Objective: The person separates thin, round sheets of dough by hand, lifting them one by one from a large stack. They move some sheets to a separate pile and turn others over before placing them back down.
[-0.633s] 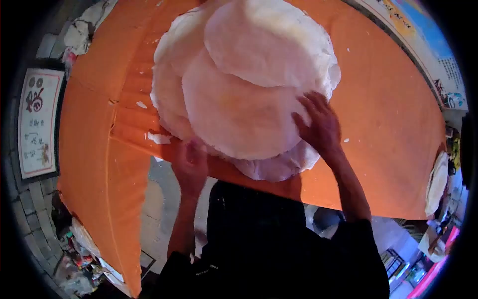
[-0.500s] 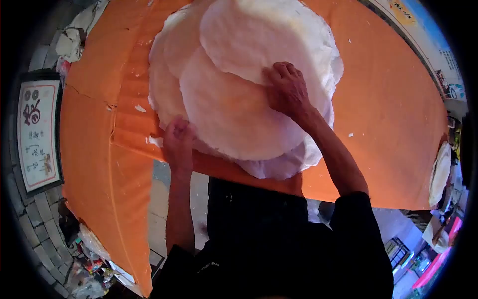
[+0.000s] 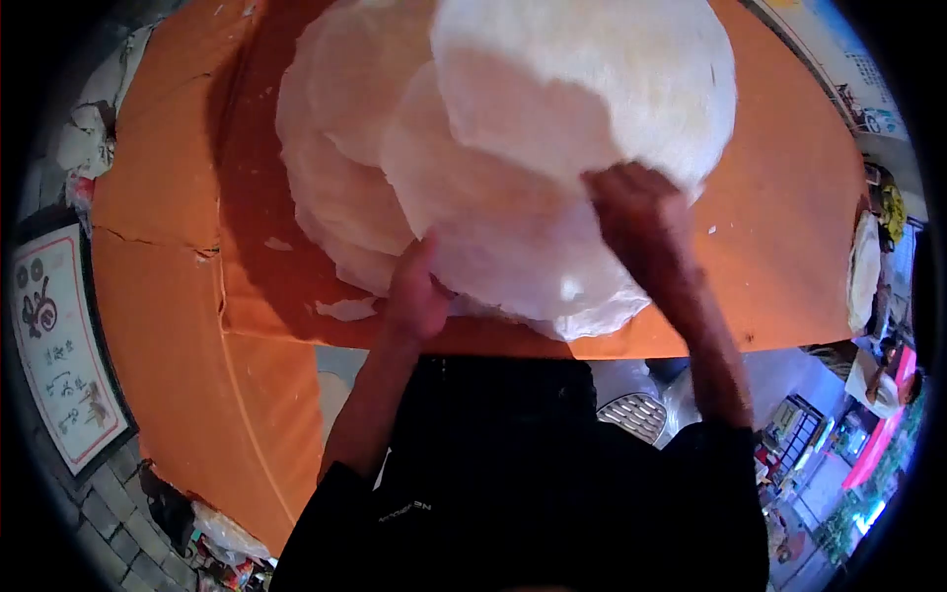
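Large, thin, round flatbreads [image 3: 345, 79] lie overlapped in a pale stack. The top flatbread [image 3: 592, 89] sits towards the upper right, partly in shadow. My right hand [image 3: 646, 222], smeared by motion, has its fingers curled closed at the lower edge of that top flatbread. My left hand [image 3: 419, 296] is at the near left edge of the middle flatbread [image 3: 493, 227]. Its thumb points up along that edge, and its other fingers are mostly hidden, seemingly under the edge.
The stack rests on a table with an orange cover [image 3: 789, 197]. Pale scraps [image 3: 345, 309] lie near the front edge. A framed sign [image 3: 69, 350] stands at the left on a brick floor. A pale folded bundle [image 3: 864, 271] hangs at the right edge.
The top flatbread has shifted right across the stack, with my right hand at its edge. My left hand has moved right along the near edge. The camera view has turned slightly.
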`<state>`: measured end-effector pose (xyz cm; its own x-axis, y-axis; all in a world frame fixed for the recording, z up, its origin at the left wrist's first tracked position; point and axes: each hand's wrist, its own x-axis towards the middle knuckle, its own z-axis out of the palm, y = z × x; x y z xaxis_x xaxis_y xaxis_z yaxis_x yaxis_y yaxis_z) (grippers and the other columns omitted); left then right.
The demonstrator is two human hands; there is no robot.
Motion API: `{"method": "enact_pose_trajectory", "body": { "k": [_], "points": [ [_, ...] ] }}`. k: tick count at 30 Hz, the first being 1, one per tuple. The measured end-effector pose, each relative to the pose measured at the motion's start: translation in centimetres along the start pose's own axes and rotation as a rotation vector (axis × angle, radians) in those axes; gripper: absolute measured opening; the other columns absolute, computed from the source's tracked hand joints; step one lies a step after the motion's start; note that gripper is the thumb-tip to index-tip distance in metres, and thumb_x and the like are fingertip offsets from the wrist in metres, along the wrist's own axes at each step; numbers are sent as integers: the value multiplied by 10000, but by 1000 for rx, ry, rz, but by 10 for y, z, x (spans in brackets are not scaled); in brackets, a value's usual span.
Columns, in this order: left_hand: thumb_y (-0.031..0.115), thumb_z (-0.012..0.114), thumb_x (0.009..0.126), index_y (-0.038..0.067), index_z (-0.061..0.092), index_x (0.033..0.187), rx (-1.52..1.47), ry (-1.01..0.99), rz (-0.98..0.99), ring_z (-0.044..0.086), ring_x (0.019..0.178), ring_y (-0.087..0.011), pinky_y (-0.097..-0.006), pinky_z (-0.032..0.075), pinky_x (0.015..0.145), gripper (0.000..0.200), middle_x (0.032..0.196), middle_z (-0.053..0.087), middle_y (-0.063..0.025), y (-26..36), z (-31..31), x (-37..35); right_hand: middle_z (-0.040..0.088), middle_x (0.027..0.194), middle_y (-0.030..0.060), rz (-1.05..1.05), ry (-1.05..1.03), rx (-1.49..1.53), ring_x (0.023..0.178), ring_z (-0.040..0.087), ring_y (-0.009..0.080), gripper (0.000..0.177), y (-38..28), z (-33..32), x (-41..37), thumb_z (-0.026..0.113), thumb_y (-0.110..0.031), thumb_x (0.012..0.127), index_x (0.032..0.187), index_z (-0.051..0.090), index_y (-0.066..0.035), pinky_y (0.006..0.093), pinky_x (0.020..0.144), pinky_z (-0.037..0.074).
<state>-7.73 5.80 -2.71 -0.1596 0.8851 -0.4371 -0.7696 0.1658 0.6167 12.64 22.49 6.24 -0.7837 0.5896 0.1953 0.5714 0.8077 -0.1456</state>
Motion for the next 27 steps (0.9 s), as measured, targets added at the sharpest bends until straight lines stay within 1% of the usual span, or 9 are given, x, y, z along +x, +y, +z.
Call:
{"method": "enact_pose_trajectory", "body": {
  "k": [2,5,7,15,22,23,24,26,27],
  "points": [
    [318,404,1030,30,438,1361,-185,0,-149,526,1217,-277,-414,398,1047,440,1351,523,-129,4,-5,1,561,659,96,30,0,139,677,616,287,100,-11,50,-24,590,3,699,681,533,-77,397,603,497],
    [389,428,1012,52,436,1359,-140,-18,-244,556,1172,-237,-407,433,1006,483,1289,564,-99,10,-13,8,549,677,98,82,41,58,685,604,285,90,-36,33,-20,594,-2,692,714,545,-74,383,580,486],
    [405,381,1028,52,384,1404,-149,-105,-285,491,1261,-258,-424,386,1060,516,1364,518,-94,20,-11,5,536,700,94,92,113,-10,695,590,286,100,-63,-2,-5,610,-20,686,755,559,-71,390,569,474],
    [430,436,1005,71,372,1412,-212,-232,-336,478,1265,-243,-421,400,1052,546,1376,494,-89,25,-19,10,572,772,111,190,-3,197,771,614,293,116,-124,54,-36,633,-59,713,825,602,-57,401,639,506],
    [416,530,964,41,400,1374,-123,-259,-237,524,1207,-266,-433,416,1044,570,1337,517,-101,38,-4,11,622,1045,181,217,119,139,981,612,362,392,-138,50,-44,730,-169,683,1041,624,-50,422,810,518],
    [392,452,1000,61,393,1391,-135,-249,-282,524,1222,-292,-465,423,1030,515,1331,533,-127,40,-1,13,618,1085,191,230,99,90,1002,610,370,416,-129,49,-45,726,-155,683,1074,626,-53,428,837,517],
    [392,452,1000,61,393,1391,-136,-250,-278,524,1222,-292,-465,423,1030,515,1331,533,-127,40,-4,19,639,1040,165,255,71,71,970,626,352,368,-113,50,-46,687,-105,696,1059,645,-61,420,819,523],
    [386,447,998,54,412,1358,-107,-374,-273,570,1154,-316,-493,432,1016,491,1247,580,-163,43,-18,27,654,734,148,459,121,312,681,643,331,125,-59,57,-50,657,-118,780,898,689,-86,405,593,513],
    [328,492,987,43,477,1285,-108,-238,-232,626,1044,-308,-475,494,949,412,1138,625,-166,48,-18,27,631,677,152,524,74,96,604,611,351,82,-45,15,-30,642,-174,853,861,689,-107,417,530,486]
  ]
}}
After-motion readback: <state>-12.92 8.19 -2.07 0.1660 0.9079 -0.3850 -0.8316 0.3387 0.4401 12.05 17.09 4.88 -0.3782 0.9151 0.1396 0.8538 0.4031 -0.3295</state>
